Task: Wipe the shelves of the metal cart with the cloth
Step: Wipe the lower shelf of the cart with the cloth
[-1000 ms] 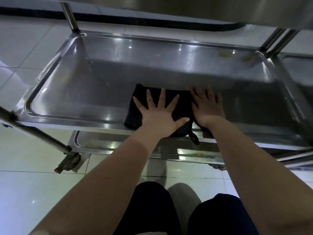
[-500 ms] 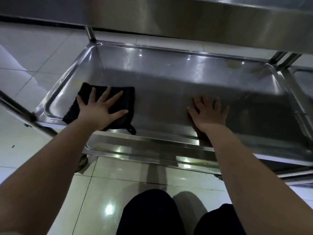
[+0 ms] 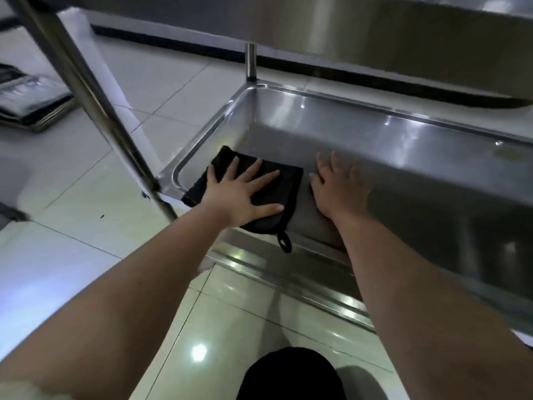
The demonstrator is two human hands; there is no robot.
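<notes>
A black cloth (image 3: 285, 192) with a hanging loop lies in the near left corner of the cart's middle metal shelf (image 3: 403, 157). My left hand (image 3: 239, 192) presses flat on the cloth with its fingers spread. My right hand (image 3: 340, 186) rests flat on the bare shelf just to the right of the cloth, fingers straight. The cloth's loop hangs over the shelf's front rim.
The cart's top shelf (image 3: 403, 39) overhangs at the upper right. A slanted metal cart post (image 3: 95, 111) stands left of the shelf and a rear post (image 3: 250, 62) rises at its far left corner. A stack of flat trays (image 3: 31, 102) lies on the tiled floor at left. A lower shelf rim (image 3: 288, 272) shows below.
My left hand slid the cloth from the middle of the shelf to its left end. My right hand stayed flat on the shelf. The view swung left.
</notes>
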